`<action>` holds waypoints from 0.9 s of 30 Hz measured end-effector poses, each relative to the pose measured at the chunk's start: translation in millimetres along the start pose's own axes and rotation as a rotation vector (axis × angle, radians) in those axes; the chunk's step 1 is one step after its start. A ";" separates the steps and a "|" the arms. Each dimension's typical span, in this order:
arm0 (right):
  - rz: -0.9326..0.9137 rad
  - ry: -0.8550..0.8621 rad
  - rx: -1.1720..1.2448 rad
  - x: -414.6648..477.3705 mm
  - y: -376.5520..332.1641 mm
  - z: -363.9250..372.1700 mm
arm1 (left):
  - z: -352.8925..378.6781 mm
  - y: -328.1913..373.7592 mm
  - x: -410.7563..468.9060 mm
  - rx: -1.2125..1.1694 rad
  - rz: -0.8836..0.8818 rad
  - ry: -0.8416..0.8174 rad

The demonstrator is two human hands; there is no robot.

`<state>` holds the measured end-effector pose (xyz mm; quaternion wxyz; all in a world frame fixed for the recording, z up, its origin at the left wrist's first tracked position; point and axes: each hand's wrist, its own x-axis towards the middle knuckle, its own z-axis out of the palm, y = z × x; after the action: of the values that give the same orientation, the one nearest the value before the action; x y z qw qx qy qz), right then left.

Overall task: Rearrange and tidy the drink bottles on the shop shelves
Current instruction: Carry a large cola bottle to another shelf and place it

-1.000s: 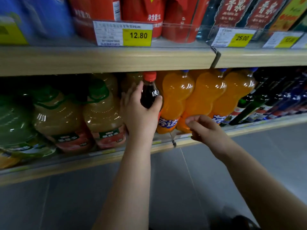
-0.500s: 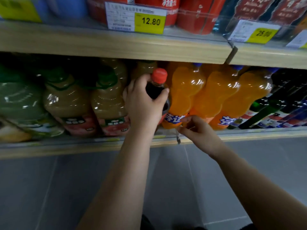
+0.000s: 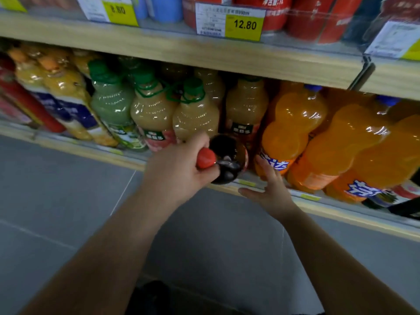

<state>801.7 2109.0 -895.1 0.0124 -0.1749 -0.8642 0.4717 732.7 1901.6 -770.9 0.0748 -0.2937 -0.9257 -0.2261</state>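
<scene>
Your left hand point(image 3: 179, 169) clamped the neck of the dark plastic red-capped cola bottle point(image 3: 228, 161), tipped cap-first toward you at the wooden shelf lip point(image 3: 302, 204), while your spread, empty right hand point(image 3: 270, 193) hovered just beside its base.

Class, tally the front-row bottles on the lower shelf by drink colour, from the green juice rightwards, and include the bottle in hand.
green juice bottle: 1
beige juice bottles: 3
orange soda bottles: 3
dark cola bottle, held by the left hand: 1
Total: 8
The rows behind are too hidden to count.
</scene>
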 end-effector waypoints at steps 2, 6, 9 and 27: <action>0.160 -0.048 0.319 -1.3 -7.5 -0.6 | -3.4 -6.7 -12.9 0.021 -0.062 -0.069; 0.709 -0.293 1.100 13.1 -21.0 13.5 | -5.0 -17.6 -27.7 0.014 -0.173 -0.203; 0.917 -0.275 1.253 27.0 -25.5 33.4 | -1.1 -21.7 -36.2 -0.015 -0.224 -0.229; 0.920 -0.189 1.283 25.9 -48.3 20.3 | 4.1 36.2 -11.3 -0.288 -0.098 0.160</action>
<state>759.6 2076.9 -870.5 -0.1589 -0.4324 -0.2623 0.8479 762.8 1924.0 -764.0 0.0945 -0.2371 -0.8881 -0.3823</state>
